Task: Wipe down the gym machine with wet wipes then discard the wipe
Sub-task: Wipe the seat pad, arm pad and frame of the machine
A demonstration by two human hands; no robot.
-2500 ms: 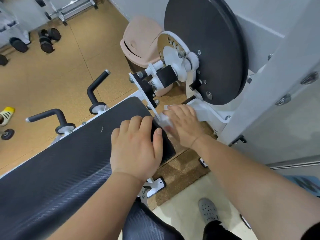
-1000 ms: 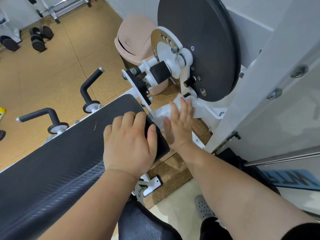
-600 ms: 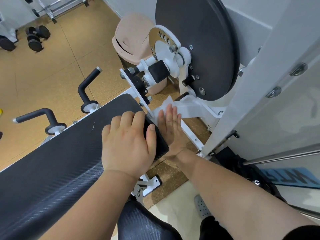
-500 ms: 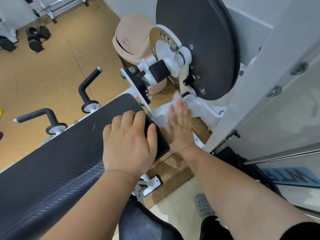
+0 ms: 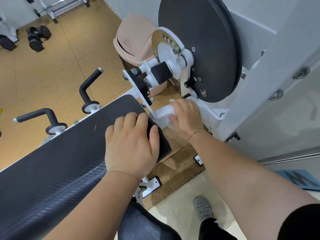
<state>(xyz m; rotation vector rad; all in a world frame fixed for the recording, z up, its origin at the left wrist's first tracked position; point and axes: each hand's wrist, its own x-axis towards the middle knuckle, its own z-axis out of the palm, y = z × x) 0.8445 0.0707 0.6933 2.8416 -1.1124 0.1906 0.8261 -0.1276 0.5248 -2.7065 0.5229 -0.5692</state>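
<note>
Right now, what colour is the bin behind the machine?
Pale pink; the bin shows best in the head view.

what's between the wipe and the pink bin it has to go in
The right hand presses the wipe on the machine's white frame. In a straight line to the pink bin stand the black bracket plate and the black block; lifting over them looks needed.
</note>
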